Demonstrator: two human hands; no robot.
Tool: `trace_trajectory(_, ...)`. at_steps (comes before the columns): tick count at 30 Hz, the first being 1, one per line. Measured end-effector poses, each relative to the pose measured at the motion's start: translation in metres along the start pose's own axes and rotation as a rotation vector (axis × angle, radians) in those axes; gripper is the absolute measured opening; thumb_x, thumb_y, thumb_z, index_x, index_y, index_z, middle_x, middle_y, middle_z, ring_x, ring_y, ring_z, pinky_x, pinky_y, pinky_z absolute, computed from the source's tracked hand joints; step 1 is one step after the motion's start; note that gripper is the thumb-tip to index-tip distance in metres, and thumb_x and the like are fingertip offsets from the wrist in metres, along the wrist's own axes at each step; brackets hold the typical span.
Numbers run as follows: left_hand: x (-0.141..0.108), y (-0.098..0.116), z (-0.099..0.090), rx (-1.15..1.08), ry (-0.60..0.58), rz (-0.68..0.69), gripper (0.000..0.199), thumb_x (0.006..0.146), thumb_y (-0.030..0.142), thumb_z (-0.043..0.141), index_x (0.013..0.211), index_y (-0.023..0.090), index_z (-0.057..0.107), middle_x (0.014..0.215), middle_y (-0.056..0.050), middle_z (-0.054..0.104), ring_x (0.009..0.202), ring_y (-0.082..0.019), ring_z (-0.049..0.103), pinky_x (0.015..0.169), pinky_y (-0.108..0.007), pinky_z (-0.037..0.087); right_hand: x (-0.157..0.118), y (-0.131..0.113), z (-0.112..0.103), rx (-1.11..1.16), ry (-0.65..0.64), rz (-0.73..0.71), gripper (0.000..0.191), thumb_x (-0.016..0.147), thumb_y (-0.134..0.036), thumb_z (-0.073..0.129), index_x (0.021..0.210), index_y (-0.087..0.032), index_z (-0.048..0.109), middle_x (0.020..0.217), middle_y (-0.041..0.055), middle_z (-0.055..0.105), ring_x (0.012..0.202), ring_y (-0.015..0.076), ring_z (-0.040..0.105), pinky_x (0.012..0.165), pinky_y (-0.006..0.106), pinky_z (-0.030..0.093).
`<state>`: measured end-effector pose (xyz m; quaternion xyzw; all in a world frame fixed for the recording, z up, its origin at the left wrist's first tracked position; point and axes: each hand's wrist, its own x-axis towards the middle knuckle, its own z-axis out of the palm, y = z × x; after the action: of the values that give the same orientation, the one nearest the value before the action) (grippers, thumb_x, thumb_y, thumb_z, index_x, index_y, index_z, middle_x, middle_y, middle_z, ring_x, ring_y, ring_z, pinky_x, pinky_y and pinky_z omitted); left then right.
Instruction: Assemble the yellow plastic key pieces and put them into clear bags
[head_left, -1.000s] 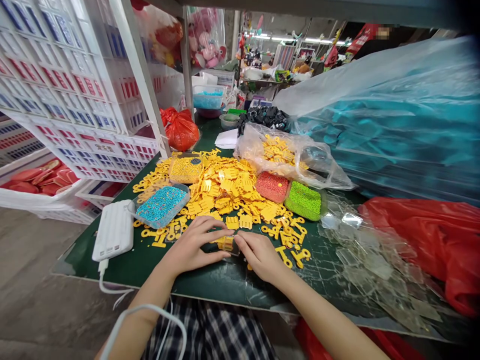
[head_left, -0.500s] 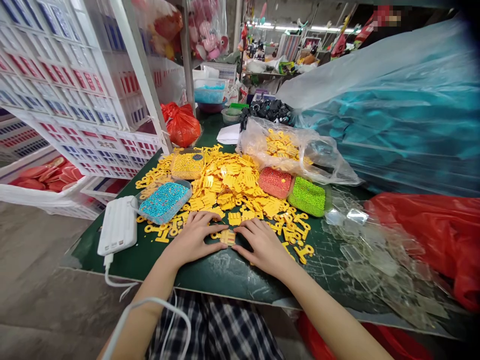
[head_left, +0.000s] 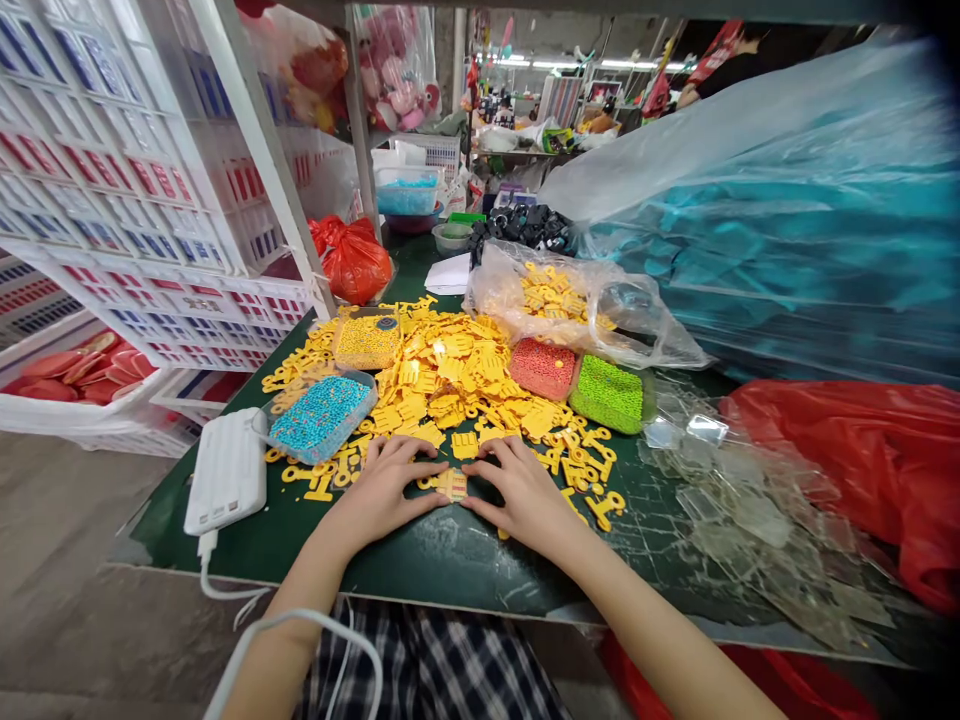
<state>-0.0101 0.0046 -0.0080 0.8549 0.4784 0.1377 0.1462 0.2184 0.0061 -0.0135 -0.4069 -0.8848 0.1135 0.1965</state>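
1 small yellow piece point(head_left: 452, 485) is held between the left fingers point(head_left: 426, 468) and the right fingers point(head_left: 481, 469).
Its 2 sides are pinched close to the tabletop point(head_left: 454, 560). Just beyond the fingers, yellow parts point(head_left: 450, 365) are heaped; farther off, blue beads point(head_left: 322, 415) are seen to the left, red beads point(head_left: 541, 369) and green beads point(head_left: 609, 393) to the right. Clear plates point(head_left: 761, 520) are scattered well to the right.

Bare forearms point(head_left: 637, 615) slant inward from near left and near right; left hand point(head_left: 382, 500) and right hand point(head_left: 525, 502) face each other, fingers point(head_left: 424, 468) bent, thumbs point(head_left: 486, 513) pointing inward.
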Motion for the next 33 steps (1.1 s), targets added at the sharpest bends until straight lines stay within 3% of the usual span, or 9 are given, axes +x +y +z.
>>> trace_trajectory(8, 0.021, 0.002, -0.013, 0.107, -0.091, 0.065, 0.028, 0.081, 0.046, 0.073, 0.101, 0.027, 0.077, 0.09, -0.004, 0.063, 0.092, -0.025, 0.054, 0.088, -0.042, 0.033, 0.008, -0.008, -0.008, 0.012, -0.101, 0.13, 0.03, 0.08, -0.036, 0.076, 0.105, -0.021, 0.073, 0.102, 0.0104, 0.059, 0.104, 0.0286, 0.051, 0.088, 0.044, 0.05)
trace_trajectory(13, 0.028, -0.006, -0.011, 0.087, -0.101, 0.127, 0.03, 0.073, 0.048, 0.08, 0.093, 0.026, 0.078, 0.091, -0.003, 0.066, 0.091, -0.024, 0.056, 0.084, -0.038, 0.035, 0.013, -0.012, -0.015, 0.006, -0.143, 0.17, 0.028, 0.081, -0.035, 0.074, 0.104, -0.019, 0.072, 0.099, 0.0094, 0.061, 0.103, 0.0273, 0.052, 0.09, 0.043, 0.049)
trace_trajectory(18, 0.021, -0.008, -0.006, 0.001, 0.098, 0.207, 0.027, 0.075, 0.039, 0.079, 0.097, 0.024, 0.075, 0.099, -0.003, 0.067, 0.095, -0.023, 0.059, 0.088, -0.038, 0.039, 0.017, -0.014, -0.015, 0.181, -0.082, 0.176, 0.025, 0.078, -0.023, 0.075, 0.1, -0.018, 0.063, 0.098, 0.0055, 0.063, 0.1, 0.0233, 0.053, 0.091, 0.039, 0.047)
trace_trajectory(22, 0.016, -0.002, -0.007, -0.032, 0.254, 0.318, 0.028, 0.079, 0.038, 0.076, 0.104, 0.026, 0.072, 0.105, -0.004, 0.067, 0.098, -0.023, 0.059, 0.089, -0.038, 0.044, 0.016, -0.02, -0.007, 0.532, 0.037, 0.217, 0.013, 0.089, -0.025, 0.06, 0.1, -0.019, 0.056, 0.099, 0.0035, 0.066, 0.09, 0.0175, 0.06, 0.081, 0.032, 0.05)
trace_trajectory(24, 0.015, -0.002, -0.007, -0.04, 0.305, 0.352, 0.034, 0.082, 0.041, 0.074, 0.112, 0.028, 0.068, 0.112, -0.005, 0.066, 0.103, -0.024, 0.058, 0.091, -0.039, 0.046, 0.018, -0.017, -0.01, 0.62, 0.032, 0.192, 0.013, 0.091, -0.026, 0.056, 0.103, -0.02, 0.055, 0.093, 0.0014, 0.067, 0.082, 0.0155, 0.063, 0.072, 0.027, 0.05)
trace_trajectory(27, 0.014, -0.004, -0.005, -0.03, 0.368, 0.337, 0.044, 0.085, 0.044, 0.069, 0.126, 0.029, 0.06, 0.123, -0.008, 0.063, 0.111, -0.026, 0.057, 0.096, -0.042, 0.047, 0.035, 0.008, -0.038, 0.375, 0.059, 0.189, 0.014, 0.092, -0.031, 0.055, 0.1, -0.02, 0.058, 0.077, -0.002, 0.068, 0.066, 0.0138, 0.062, 0.059, 0.023, 0.047)
trace_trajectory(28, 0.015, -0.005, -0.003, -0.025, 0.385, 0.322, 0.044, 0.087, 0.044, 0.067, 0.128, 0.029, 0.059, 0.123, -0.008, 0.062, 0.112, -0.026, 0.056, 0.096, -0.043, 0.047, 0.047, 0.022, -0.052, 0.181, 0.155, 0.234, 0.014, 0.093, -0.032, 0.052, 0.097, -0.02, 0.059, 0.077, -0.0013, 0.068, 0.066, 0.0138, 0.062, 0.06, 0.023, 0.047)
trace_trajectory(31, 0.017, -0.009, -0.001, -0.01, 0.415, 0.295, 0.034, 0.092, 0.039, 0.06, 0.124, 0.027, 0.06, 0.12, -0.008, 0.063, 0.11, -0.026, 0.058, 0.095, -0.042, 0.048, 0.093, 0.074, -0.099, -0.022, 0.31, 0.348, 0.026, 0.098, -0.03, 0.039, 0.109, -0.017, 0.059, 0.102, 0.0086, 0.069, 0.091, 0.0199, 0.063, 0.078, 0.031, 0.046)
trace_trajectory(33, 0.018, -0.012, -0.001, 0.007, 0.431, 0.296, 0.027, 0.095, 0.035, 0.056, 0.12, 0.026, 0.061, 0.118, -0.008, 0.063, 0.108, -0.025, 0.058, 0.094, -0.042, 0.049, 0.123, 0.108, -0.12, -0.142, 0.358, 0.421, 0.03, 0.096, -0.031, 0.043, 0.119, -0.016, 0.057, 0.113, 0.0131, 0.066, 0.106, 0.0251, 0.057, 0.088, 0.036, 0.042)
